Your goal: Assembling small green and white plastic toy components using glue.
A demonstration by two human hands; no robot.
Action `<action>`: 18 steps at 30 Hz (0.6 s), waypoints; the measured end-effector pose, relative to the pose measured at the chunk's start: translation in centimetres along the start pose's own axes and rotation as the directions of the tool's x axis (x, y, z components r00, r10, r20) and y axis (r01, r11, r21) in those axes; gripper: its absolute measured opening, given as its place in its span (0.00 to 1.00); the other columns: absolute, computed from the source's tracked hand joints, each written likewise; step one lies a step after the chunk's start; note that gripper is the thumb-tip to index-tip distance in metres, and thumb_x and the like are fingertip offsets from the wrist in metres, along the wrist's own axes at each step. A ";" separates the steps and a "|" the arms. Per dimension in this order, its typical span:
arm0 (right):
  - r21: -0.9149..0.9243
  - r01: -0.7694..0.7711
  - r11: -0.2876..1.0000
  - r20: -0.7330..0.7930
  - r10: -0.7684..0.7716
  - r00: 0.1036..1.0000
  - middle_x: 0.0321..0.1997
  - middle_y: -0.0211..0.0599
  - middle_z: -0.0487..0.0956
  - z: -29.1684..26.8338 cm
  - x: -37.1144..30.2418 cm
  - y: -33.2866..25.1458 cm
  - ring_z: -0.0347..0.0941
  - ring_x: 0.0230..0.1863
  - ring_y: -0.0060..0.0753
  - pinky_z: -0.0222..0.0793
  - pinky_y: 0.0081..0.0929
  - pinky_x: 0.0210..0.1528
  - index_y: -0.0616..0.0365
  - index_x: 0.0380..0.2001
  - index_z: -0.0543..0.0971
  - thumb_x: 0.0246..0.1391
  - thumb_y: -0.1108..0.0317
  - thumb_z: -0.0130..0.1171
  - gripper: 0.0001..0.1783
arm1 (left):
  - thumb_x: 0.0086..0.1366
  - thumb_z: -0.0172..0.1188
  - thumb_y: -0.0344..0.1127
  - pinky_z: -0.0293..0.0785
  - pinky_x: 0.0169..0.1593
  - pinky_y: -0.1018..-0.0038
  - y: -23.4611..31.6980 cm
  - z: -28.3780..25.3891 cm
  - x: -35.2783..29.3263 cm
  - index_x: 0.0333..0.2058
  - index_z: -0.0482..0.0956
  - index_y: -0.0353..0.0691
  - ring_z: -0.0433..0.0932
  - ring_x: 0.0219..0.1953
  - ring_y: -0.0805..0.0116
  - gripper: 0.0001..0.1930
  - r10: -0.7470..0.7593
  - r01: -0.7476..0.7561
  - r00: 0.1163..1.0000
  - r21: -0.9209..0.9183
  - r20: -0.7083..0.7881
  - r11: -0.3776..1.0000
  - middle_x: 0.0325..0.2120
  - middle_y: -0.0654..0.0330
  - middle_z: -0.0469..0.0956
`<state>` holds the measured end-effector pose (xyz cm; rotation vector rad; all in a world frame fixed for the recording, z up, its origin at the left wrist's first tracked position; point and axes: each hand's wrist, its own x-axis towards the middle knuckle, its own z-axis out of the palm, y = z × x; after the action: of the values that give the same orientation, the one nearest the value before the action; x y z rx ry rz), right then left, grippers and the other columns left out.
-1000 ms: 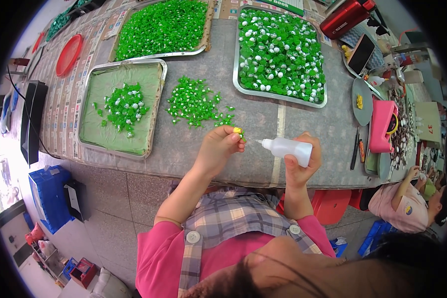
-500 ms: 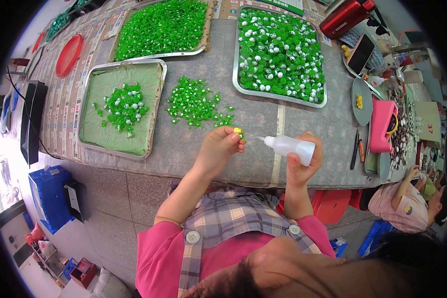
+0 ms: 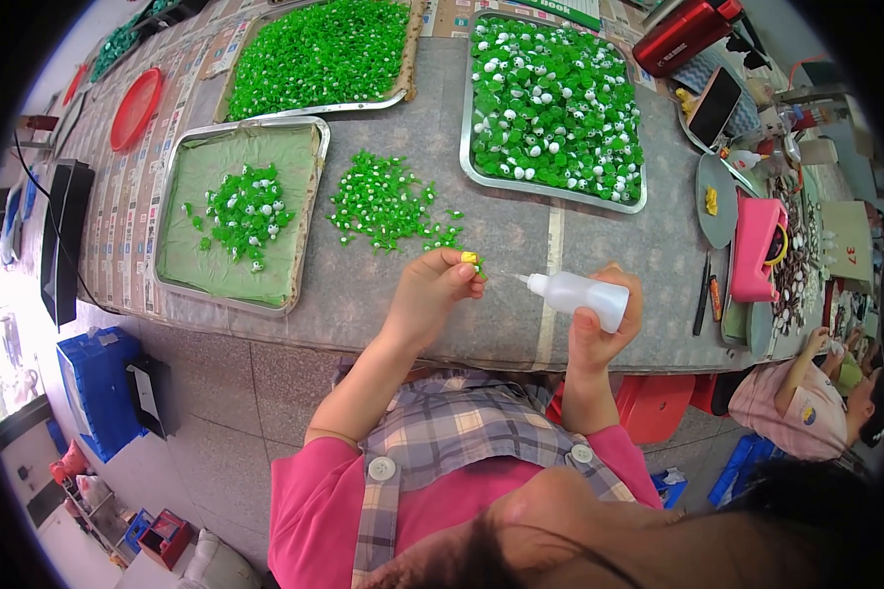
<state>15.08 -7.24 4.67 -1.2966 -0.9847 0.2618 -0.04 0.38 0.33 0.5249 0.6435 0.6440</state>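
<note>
Between the thumb and fingers of my left hand [image 3: 430, 292] is a small green piece [image 3: 480, 267]; something yellow covers a fingertip [image 3: 469, 257] there. My right hand [image 3: 604, 319] grips a translucent white squeeze bottle [image 3: 581, 298], tilted nearly level, its thin needle tip pointing left at the green piece with a small gap. Beyond my left hand a loose pile of small green-and-white pieces [image 3: 378, 201] lies on the grey table cover [image 3: 413, 324]. Left of it, a lined metal tray [image 3: 182, 255] bears a heap of green pieces with white eye-like balls [image 3: 250, 211].
Two fuller metal trays stand at the back: one with green pieces [image 3: 319, 54], one with green-and-white pieces [image 3: 555, 108]. A red plate [image 3: 138, 110] lies left. At right are a phone [image 3: 714, 106], a grey dish [image 3: 717, 221], a pink tape dispenser [image 3: 758, 250] and a person [image 3: 791, 402].
My right hand has drawn the squeeze bottle slightly to the right, so its tip is farther from the green piece. My left hand stays nearly still.
</note>
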 end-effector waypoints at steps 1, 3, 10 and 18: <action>-0.001 -0.001 1.000 0.000 0.001 1.000 0.19 0.29 0.62 -0.1 -0.1 0.0 0.55 0.21 0.20 0.49 0.16 0.22 0.61 0.24 0.66 0.34 0.49 0.59 0.25 | 0.52 0.53 0.29 0.68 0.31 0.79 0.0 0.0 0.0 0.28 0.70 0.37 0.71 0.25 0.73 0.04 0.040 -0.038 0.999 0.059 -0.037 0.998 0.23 0.60 0.72; -0.010 -0.034 0.999 0.023 0.035 0.999 0.19 0.29 0.62 -0.3 -0.2 0.1 0.55 0.21 0.20 0.49 0.16 0.22 0.61 0.24 0.66 0.34 0.49 0.59 0.26 | 0.51 0.53 0.28 0.69 0.31 0.79 -0.1 -0.1 0.0 0.28 0.70 0.36 0.71 0.25 0.73 0.05 0.086 -0.082 0.996 0.088 -0.039 0.993 0.23 0.60 0.73; -0.014 -0.032 0.999 0.027 0.032 0.999 0.19 0.29 0.62 -0.2 -0.5 0.4 0.55 0.21 0.20 0.49 0.16 0.22 0.61 0.23 0.66 0.35 0.50 0.59 0.25 | 0.51 0.52 0.24 0.68 0.31 0.81 0.0 0.2 -0.1 0.26 0.71 0.34 0.72 0.25 0.74 0.03 0.188 -0.174 0.980 0.172 -0.069 0.970 0.23 0.59 0.74; 0.029 -0.045 0.999 -0.014 0.045 0.999 0.21 0.31 0.66 -1.4 -0.5 0.9 0.60 0.22 0.20 0.55 0.15 0.23 0.61 0.26 0.67 0.34 0.58 0.61 0.20 | 0.50 0.54 0.26 0.69 0.32 0.78 -0.2 -0.2 0.0 0.29 0.72 0.34 0.72 0.26 0.72 0.05 0.189 -0.177 0.981 0.189 -0.047 0.966 0.25 0.58 0.73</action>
<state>16.13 -8.24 3.74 -1.2937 -0.9370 0.2996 -0.10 0.29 0.07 0.7445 0.7250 0.7824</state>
